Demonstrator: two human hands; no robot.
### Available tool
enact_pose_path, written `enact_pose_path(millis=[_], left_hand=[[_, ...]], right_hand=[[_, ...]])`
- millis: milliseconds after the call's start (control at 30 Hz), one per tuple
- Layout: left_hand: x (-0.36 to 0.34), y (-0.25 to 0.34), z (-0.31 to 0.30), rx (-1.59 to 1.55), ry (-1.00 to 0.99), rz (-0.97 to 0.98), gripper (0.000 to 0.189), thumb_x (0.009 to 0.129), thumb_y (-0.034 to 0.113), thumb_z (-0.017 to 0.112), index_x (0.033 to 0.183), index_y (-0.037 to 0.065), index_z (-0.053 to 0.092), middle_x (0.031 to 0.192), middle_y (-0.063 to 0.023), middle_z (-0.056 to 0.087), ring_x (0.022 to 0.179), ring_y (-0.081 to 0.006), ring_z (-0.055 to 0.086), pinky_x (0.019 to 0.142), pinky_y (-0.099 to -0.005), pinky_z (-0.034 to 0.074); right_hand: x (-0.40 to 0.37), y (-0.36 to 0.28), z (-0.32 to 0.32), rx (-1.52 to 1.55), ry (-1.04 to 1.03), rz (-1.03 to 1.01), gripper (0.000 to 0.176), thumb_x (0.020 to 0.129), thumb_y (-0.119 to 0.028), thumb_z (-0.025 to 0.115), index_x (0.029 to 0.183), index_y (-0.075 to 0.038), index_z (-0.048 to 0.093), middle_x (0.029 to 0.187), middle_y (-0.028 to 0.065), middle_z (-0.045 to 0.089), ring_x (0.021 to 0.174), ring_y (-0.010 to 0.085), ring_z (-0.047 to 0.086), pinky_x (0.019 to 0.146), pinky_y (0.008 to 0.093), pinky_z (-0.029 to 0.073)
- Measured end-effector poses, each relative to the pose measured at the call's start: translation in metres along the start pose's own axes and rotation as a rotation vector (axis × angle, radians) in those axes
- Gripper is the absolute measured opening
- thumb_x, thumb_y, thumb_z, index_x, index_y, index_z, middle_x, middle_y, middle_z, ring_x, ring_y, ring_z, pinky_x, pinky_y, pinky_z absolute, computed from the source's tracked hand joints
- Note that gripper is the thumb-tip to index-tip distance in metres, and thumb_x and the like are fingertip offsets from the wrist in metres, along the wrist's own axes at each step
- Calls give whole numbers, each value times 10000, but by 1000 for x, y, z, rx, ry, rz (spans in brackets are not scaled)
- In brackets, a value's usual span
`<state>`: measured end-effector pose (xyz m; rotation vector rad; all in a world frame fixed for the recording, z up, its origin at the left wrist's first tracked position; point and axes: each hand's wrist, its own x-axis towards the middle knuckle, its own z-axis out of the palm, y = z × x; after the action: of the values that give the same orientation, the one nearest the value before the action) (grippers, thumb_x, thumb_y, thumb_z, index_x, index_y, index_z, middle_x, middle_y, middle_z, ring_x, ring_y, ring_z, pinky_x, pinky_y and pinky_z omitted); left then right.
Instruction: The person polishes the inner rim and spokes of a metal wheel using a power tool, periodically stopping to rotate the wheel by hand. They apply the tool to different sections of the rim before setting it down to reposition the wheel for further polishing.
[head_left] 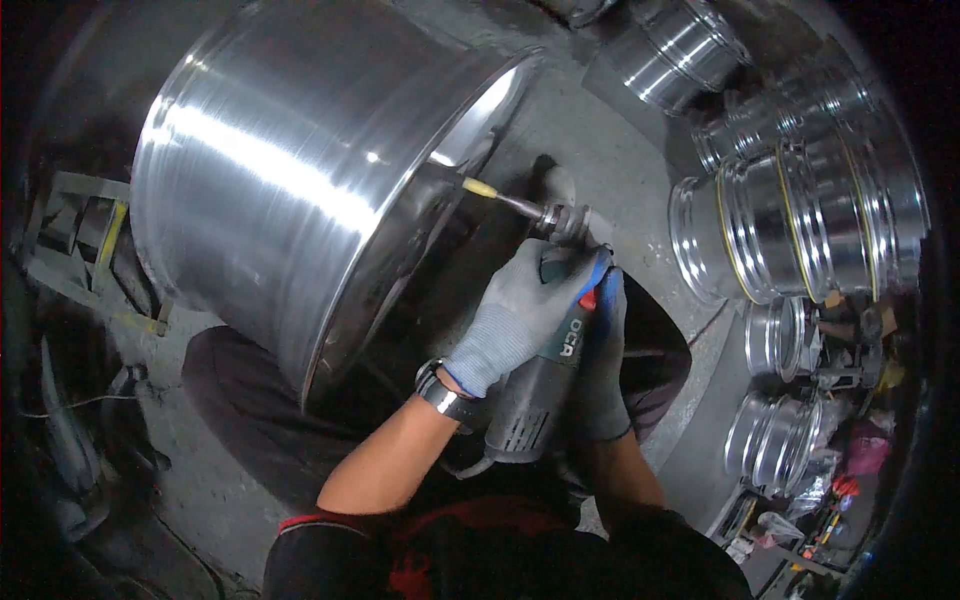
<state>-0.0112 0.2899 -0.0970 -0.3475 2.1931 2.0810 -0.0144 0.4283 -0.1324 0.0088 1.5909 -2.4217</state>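
Observation:
Both my hands wear grey gloves with blue palms and close around a grey electric die grinder point(528, 405) marked DCA. My left hand point(525, 295), a metal-banded watch point(446, 390) at its wrist, grips the front of the tool's body. Along the other side, my right hand point(605, 350) wraps it, its fingers partly hidden behind the housing. From the collet point(566, 222) a shank with a yellow bit point(480, 187) points up and left at the open face of a large shiny wheel rim point(270, 170). The bit's tip overlaps the rim's dark inner side.
More polished rims point(790, 215) stand in a row at the right, with another rim point(680, 50) at the top. A metal frame point(85, 240) is on the left. Tools and bags point(868, 450) clutter the lower right. My legs lie bent around the work on the grey floor point(600, 130).

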Motion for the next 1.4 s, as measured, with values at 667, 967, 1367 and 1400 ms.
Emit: enact_pose_path(millis=[667,967,1367,1400], left_hand=[[30,2,15,-289,-117,284,591,949,478,674,1227,-39,602,1145,-172,693,1115,-197,644,969,-332,485],[10,7,9,3,-14,8,610,940,498,677,1218,-40,599,1126,-205,697,1116,-244,661,968,-369,481],[41,24,12,-367,-201,320,448,974,363,676,1199,-21,628,1114,-165,706,1079,-188,656,970,-333,480],[35,19,10,-306,-141,362,429,983,347,662,1200,-22,628,1122,-163,703,1083,-188,653,970,-330,478]], right_hand=[[21,-17,-1,2,47,-128,562,1085,-460,408,1440,-29,465,1344,82,565,1218,175,559,1051,340,443],[8,-15,1,105,-25,30,550,1076,-455,433,1439,-44,465,1349,76,570,1224,172,571,1051,333,458],[42,-22,-10,143,106,-89,560,1067,-474,457,1398,-26,524,1319,100,605,1189,200,600,1023,343,480],[38,-20,-9,144,106,-88,560,1067,-474,457,1398,-26,524,1319,100,605,1189,200,600,1023,343,480]])
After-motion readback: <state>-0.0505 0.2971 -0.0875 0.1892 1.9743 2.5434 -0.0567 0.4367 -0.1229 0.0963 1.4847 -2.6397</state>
